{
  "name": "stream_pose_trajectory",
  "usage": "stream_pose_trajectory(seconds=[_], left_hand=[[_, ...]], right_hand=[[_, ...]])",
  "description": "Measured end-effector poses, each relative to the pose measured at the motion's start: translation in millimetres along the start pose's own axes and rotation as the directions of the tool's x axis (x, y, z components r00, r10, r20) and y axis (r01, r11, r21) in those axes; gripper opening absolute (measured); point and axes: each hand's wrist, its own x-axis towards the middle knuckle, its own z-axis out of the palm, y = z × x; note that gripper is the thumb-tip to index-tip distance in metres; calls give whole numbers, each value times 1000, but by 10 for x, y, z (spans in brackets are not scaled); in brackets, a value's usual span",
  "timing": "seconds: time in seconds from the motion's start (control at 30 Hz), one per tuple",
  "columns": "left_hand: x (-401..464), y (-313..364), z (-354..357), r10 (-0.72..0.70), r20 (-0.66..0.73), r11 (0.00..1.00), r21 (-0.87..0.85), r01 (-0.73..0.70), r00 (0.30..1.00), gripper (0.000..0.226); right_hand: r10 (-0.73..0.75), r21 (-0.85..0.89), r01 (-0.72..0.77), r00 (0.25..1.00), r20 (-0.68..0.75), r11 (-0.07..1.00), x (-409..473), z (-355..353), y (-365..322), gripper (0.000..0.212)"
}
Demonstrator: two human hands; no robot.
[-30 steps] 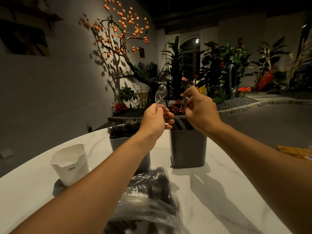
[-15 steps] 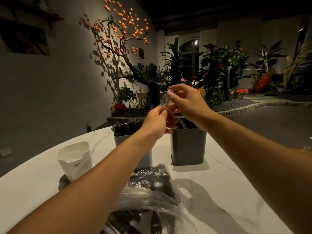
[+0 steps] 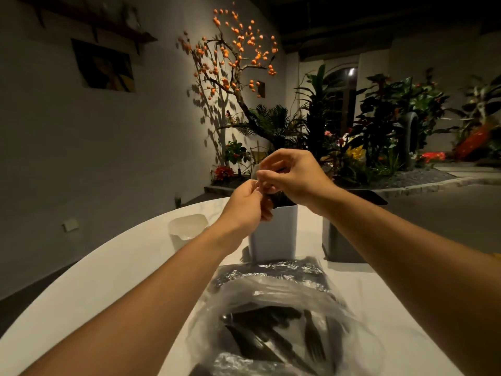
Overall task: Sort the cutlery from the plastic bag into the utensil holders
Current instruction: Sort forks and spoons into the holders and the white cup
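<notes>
Clear spoon (image 3: 256, 172) pinched between left hand (image 3: 247, 205) and right hand (image 3: 294, 177), above light-grey holder (image 3: 273, 234). Three holders on desk (image 3: 113, 270): white (image 3: 187, 231), light-grey, dark (image 3: 342, 246). Plastic bag (image 3: 273, 318) of black cutlery nearest.

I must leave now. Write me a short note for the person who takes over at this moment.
Left hand and right hand both pinch a clear plastic spoon above the light grey holder.
Dark grey holder stands right of it, white holder left.
Done: light grey holder already has dark cutlery.
Left: place this spoon, then sort the black cutlery in the plastic bag.
</notes>
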Motion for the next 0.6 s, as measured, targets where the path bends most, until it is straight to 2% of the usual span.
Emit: stream_pose_trajectory(seconds=[0.07, 0.23, 0.33, 0.37, 0.5, 0.6], left_hand=[[-70, -64, -164, 11, -10, 994, 110, -9, 1000, 28], [-229, -218, -559, -24, -32, 959, 282, 32, 999, 32], [-256, -306, -776, -3, -100, 970, 242, 28, 995, 30], [-250, -335, -843, -11, -125, 978, 205, 37, 992, 31], [-158, -489, -1080, -34, -142, 982, 181, 60, 989, 41], [-76, -571, -1183, -16, -104, 988, 152, 32, 994, 34]], right_hand=[[10, -71, -10, 1000, -9, 997, 34, 197, -66, 20], [59, -16, -57, 990, 125, 998, 78, 654, -229, 26], [64, 187, -106, 974, 217, 977, 85, 836, -293, 22], [65, 198, -116, 966, 250, 973, 89, 880, -300, 22], [30, 80, -54, 962, 273, 995, 127, 1068, -290, 24], [-23, 14, 21, 989, 147, 1000, 199, 1246, -272, 18]])
